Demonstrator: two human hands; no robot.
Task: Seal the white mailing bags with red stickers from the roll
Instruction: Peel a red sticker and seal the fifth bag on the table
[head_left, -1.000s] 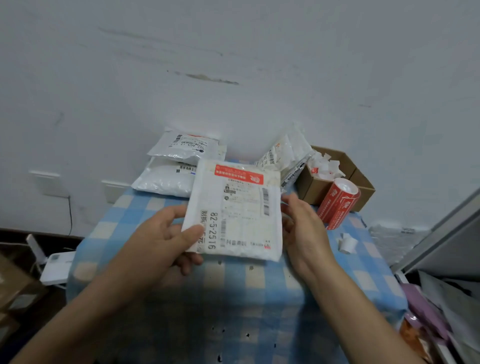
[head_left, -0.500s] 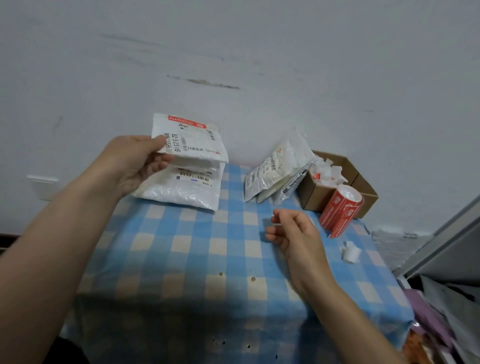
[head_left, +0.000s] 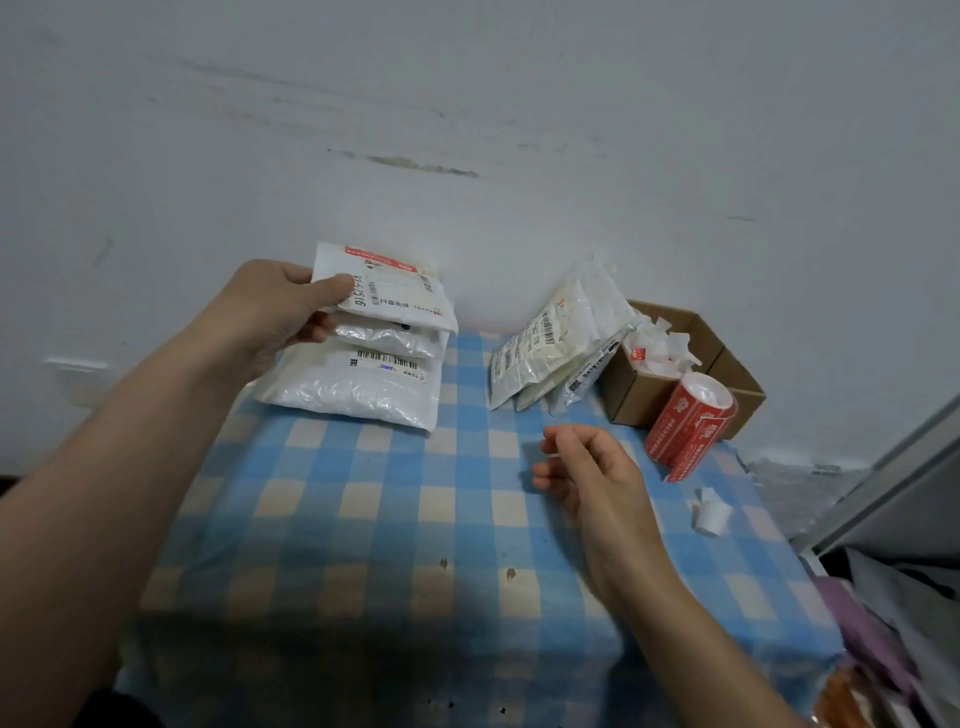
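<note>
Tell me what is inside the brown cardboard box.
The open brown cardboard box holds crumpled white paper scraps; its bottom is covered by them.

our left hand has carried the stickered bag over onto the pile of bags, our right hand has let go and now hangs loose over the table

The one camera is sitting on the person's head, looking forward and down. It is facing a checked table against a white wall, near enough that both arms are reaching in from below. The left hand, holding a bag, is showing at 10 o'clock, the right hand at 4 o'clock.
</note>
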